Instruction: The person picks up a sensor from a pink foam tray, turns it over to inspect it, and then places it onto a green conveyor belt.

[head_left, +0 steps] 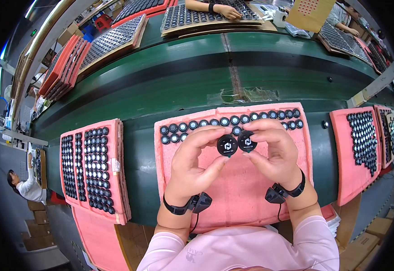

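Observation:
Side by side in front of me are two round black discs, each with a white logo on its face. My left hand (197, 160) pinches the left black disc (227, 145) between thumb and fingers. The right black disc (247, 141) is gripped the same way by my right hand (274, 149). Both hands are raised over a pink foam tray (233, 203). Along the tray's far side stand rows of small round black parts (203, 123) with pale or dark tops; my hands hide some of the second row.
A pink tray of black parts (115, 153) lies to the left, another pink tray (344, 180) to the right. Beyond runs a green conveyor belt (161, 72) with clear tape (251, 95) on it. Across it, a co-worker's hand (226, 11) rests over a full tray.

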`<state>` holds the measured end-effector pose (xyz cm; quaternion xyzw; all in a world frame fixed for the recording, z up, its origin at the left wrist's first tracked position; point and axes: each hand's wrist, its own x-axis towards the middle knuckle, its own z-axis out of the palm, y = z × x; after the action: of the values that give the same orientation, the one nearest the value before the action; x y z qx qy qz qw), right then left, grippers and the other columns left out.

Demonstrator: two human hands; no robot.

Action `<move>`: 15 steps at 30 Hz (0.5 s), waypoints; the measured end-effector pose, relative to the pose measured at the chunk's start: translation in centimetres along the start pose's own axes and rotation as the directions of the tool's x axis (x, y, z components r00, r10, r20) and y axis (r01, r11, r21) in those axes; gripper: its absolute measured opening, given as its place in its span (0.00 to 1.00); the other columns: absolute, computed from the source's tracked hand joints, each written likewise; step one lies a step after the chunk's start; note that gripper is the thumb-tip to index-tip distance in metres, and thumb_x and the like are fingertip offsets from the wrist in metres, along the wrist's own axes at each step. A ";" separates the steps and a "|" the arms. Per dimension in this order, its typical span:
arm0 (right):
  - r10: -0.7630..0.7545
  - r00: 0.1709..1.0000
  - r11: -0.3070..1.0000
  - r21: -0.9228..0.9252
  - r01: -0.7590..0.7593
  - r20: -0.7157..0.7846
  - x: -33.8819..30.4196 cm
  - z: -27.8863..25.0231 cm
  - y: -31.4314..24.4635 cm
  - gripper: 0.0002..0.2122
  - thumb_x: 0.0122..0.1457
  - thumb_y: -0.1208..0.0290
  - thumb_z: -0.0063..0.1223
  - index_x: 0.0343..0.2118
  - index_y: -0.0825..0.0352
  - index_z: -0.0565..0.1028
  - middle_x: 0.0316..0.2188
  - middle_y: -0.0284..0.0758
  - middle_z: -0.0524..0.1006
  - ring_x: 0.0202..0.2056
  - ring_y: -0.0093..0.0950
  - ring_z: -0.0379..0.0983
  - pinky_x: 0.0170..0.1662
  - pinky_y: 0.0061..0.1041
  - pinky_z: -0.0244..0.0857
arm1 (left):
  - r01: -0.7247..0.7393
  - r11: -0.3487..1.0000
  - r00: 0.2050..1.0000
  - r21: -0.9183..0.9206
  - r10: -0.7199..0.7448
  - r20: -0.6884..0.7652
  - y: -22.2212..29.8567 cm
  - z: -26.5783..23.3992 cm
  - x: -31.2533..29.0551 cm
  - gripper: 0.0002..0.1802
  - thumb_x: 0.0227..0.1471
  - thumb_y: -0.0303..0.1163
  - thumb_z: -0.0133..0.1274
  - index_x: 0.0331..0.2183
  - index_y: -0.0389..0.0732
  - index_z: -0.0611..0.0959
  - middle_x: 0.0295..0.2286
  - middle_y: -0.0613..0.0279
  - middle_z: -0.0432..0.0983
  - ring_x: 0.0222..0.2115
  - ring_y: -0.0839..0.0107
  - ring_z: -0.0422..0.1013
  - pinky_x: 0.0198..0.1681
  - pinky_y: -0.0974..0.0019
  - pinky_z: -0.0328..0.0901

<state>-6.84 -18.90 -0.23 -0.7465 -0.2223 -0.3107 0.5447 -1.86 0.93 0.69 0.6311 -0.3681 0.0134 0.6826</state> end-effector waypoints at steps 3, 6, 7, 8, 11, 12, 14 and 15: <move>0.007 1.000 1.000 -0.005 -0.007 0.013 0.1 -0.1 -0.2 0.20 0.43 0.84 0.65 0.41 0.68 0.74 0.45 0.43 0.77 0.47 0.37 0.75 0.48 0.33 0.69 | -0.007 1.000 1.000 -0.005 0.007 -0.006 0.0 -0.2 0.2 0.27 0.41 0.15 0.59 0.47 0.36 0.76 0.47 0.53 0.74 0.48 0.64 0.72 0.50 0.65 0.68; 0.026 0.999 1.000 -0.010 -0.026 0.032 0.1 -0.4 -0.3 0.19 0.43 0.84 0.65 0.41 0.68 0.74 0.45 0.44 0.77 0.46 0.37 0.75 0.48 0.33 0.69 | -0.162 0.965 0.982 0.204 0.137 0.132 0.1 -0.9 0.7 0.22 0.43 0.17 0.61 0.44 0.33 0.76 0.45 0.47 0.74 0.46 0.62 0.72 0.48 0.62 0.69; 0.027 0.999 1.000 0.000 -0.027 0.037 0.1 -0.5 -0.3 0.19 0.44 0.84 0.65 0.41 0.68 0.74 0.44 0.44 0.77 0.46 0.36 0.74 0.48 0.33 0.69 | -0.163 0.965 0.982 0.204 0.137 0.132 0.1 -0.8 0.7 0.22 0.43 0.17 0.61 0.44 0.33 0.76 0.45 0.47 0.74 0.46 0.62 0.72 0.48 0.62 0.69; 0.028 0.999 1.000 0.010 -0.028 0.042 0.0 -0.6 -0.2 0.18 0.45 0.84 0.64 0.40 0.68 0.73 0.44 0.44 0.76 0.46 0.36 0.74 0.48 0.32 0.69 | -0.154 0.971 0.984 0.184 0.132 0.122 0.1 -0.8 0.6 0.20 0.43 0.17 0.61 0.42 0.32 0.77 0.45 0.47 0.74 0.46 0.62 0.72 0.48 0.62 0.69; 0.074 0.997 0.988 0.135 -0.072 -0.010 -0.2 0.2 0.0 0.17 0.47 0.85 0.63 0.40 0.69 0.73 0.44 0.43 0.76 0.45 0.34 0.74 0.48 0.31 0.69 | -0.136 0.981 0.987 0.141 0.121 0.105 0.2 -0.3 0.6 0.16 0.43 0.17 0.62 0.38 0.32 0.79 0.46 0.48 0.73 0.46 0.62 0.71 0.49 0.63 0.68; 0.124 0.990 0.963 0.249 -0.105 -0.061 -0.3 0.7 0.1 0.16 0.48 0.86 0.62 0.40 0.69 0.72 0.43 0.43 0.75 0.45 0.33 0.73 0.48 0.30 0.68 | -0.043 0.996 0.999 0.084 0.040 0.028 0.5 0.4 0.5 0.17 0.42 0.16 0.61 0.38 0.32 0.80 0.45 0.49 0.74 0.45 0.61 0.72 0.48 0.62 0.68; 0.180 0.978 0.923 0.361 -0.131 -0.106 -0.5 0.9 0.2 0.15 0.49 0.87 0.61 0.40 0.69 0.72 0.43 0.42 0.74 0.45 0.32 0.73 0.48 0.29 0.68 | 0.132 0.990 0.985 -0.051 -0.136 -0.107 1.0 1.3 0.5 0.19 0.40 0.16 0.61 0.39 0.34 0.82 0.43 0.50 0.75 0.42 0.60 0.74 0.48 0.60 0.68; 0.185 0.980 0.915 0.378 -0.143 -0.079 -0.6 0.8 0.2 0.15 0.49 0.87 0.60 0.39 0.69 0.71 0.43 0.42 0.74 0.45 0.31 0.73 0.48 0.29 0.68 | 0.132 0.990 0.985 -0.050 -0.136 -0.108 0.9 1.1 0.5 0.19 0.40 0.16 0.61 0.39 0.34 0.82 0.43 0.50 0.75 0.42 0.60 0.74 0.48 0.60 0.68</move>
<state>-6.96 -18.23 -1.00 -0.6274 -0.1824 -0.2580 0.7117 -2.45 -0.11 1.66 0.6382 -0.2864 -0.0051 0.7146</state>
